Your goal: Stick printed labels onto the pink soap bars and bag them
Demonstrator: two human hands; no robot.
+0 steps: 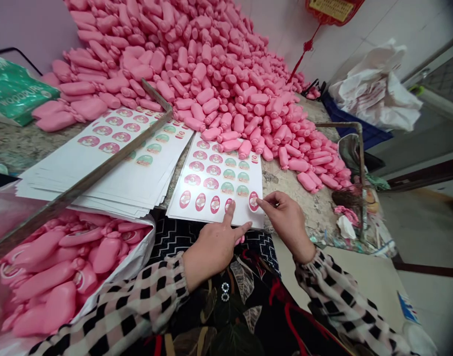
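A sheet of stickers [244,212] lies at the table's front edge, with rows of pink and green labels and a bottom row of dark pink ovals. My right hand [285,217] pinches the rightmost oval sticker [253,201] at its right edge; whether it is lifted clear of the backing, I cannot tell. My left hand [215,242] has its index finger pressed on the neighbouring oval and its thumb stretched along the sheet's edge. Under that palm the curled fingers hold a pink plastic bottle [241,240], mostly hidden; only a small end shows.
A large heap of pink bottles [211,64] covers the table behind the sheet. More sticker sheets [63,173] are stacked to the left, crossed by a metal bar [111,160]. A white bag [150,237] of labelled bottles stands at lower left. Another metal frame [360,173] rises at right.
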